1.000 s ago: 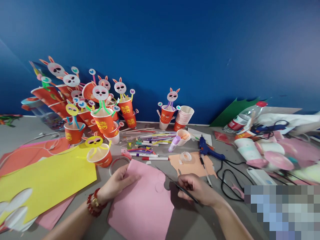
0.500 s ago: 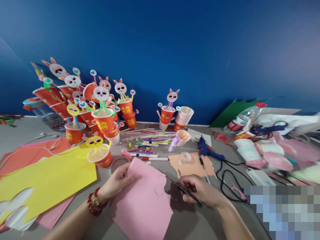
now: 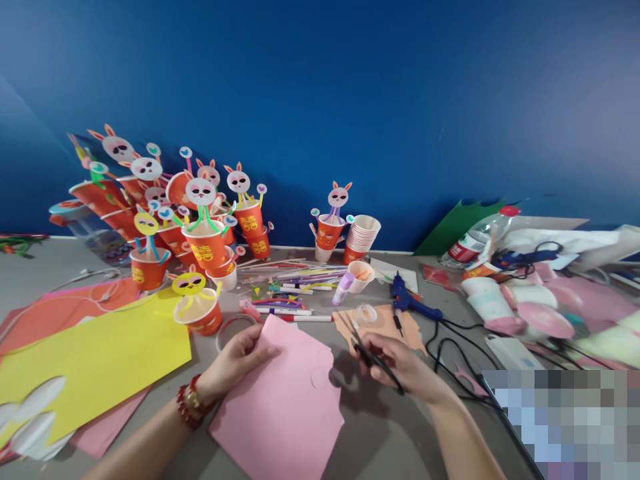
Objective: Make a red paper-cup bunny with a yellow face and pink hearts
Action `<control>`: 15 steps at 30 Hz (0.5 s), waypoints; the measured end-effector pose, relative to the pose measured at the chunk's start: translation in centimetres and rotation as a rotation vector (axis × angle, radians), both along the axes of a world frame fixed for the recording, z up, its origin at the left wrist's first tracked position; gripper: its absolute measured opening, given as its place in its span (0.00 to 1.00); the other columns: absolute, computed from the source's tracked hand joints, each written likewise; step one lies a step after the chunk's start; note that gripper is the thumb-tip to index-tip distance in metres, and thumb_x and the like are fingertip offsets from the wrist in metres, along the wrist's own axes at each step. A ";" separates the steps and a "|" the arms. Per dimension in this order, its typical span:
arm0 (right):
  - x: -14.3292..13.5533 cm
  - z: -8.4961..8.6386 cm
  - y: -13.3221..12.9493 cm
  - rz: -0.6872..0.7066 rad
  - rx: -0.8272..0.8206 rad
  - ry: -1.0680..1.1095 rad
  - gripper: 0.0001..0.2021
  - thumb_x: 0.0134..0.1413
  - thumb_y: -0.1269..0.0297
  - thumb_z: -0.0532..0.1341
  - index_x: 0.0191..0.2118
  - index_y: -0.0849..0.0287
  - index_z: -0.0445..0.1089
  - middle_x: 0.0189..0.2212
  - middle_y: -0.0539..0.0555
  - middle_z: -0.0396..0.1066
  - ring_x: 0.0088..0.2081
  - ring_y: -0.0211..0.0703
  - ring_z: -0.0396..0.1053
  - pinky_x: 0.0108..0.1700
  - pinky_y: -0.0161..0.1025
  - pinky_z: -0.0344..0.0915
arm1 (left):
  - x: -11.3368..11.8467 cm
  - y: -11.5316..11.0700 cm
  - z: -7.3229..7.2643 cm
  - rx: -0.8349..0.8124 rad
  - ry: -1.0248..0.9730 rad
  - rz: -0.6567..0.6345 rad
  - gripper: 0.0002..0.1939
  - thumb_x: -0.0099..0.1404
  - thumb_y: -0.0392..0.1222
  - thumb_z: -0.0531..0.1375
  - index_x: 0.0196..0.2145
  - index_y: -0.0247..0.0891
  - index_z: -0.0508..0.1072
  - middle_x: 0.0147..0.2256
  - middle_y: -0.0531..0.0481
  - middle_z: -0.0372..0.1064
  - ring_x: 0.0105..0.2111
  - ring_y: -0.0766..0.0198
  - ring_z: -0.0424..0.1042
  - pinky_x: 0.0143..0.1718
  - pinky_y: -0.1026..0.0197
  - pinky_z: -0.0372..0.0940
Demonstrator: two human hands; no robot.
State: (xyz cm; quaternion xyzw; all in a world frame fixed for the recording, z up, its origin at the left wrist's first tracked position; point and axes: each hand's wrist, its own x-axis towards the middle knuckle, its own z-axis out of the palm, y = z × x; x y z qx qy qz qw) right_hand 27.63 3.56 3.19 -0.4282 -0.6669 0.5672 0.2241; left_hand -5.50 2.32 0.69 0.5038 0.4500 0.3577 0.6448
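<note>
My left hand (image 3: 247, 357), with a red bead bracelet at the wrist, pinches the upper left edge of a pink paper sheet (image 3: 285, 407). Small circle outlines show near the sheet's right edge, which is cut unevenly. In my right hand (image 3: 387, 363) are dark-handled scissors (image 3: 377, 367), their blades parted and pointing up and left. The blades are just right of the pink sheet, apart from it, over an orange paper scrap (image 3: 405, 327) on the table.
Red cups with paper rabbits (image 3: 205, 243) crowd the back left. Yellow paper (image 3: 110, 347) lies at left. Pens (image 3: 285, 311) and a blue glue gun (image 3: 417, 305) are behind my hands. Its cable curls at right, near a pixelated patch. A bottle (image 3: 480, 237) lies back right.
The scissors have moved off the pink sheet's right edge and their blades have parted. My left hand still holds the sheet. The view has shifted slightly.
</note>
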 end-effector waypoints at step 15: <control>-5.0 -2.2 -2.2 -0.348 -0.056 0.406 0.16 0.37 0.63 0.68 0.33 0.57 0.63 0.25 0.45 0.60 0.27 0.36 0.57 0.28 0.32 0.55 | 2.0 0.0 2.8 -0.132 -0.238 -0.008 0.23 0.56 0.59 0.65 0.40 0.37 0.76 0.34 0.45 0.77 0.34 0.54 0.75 0.39 0.55 0.67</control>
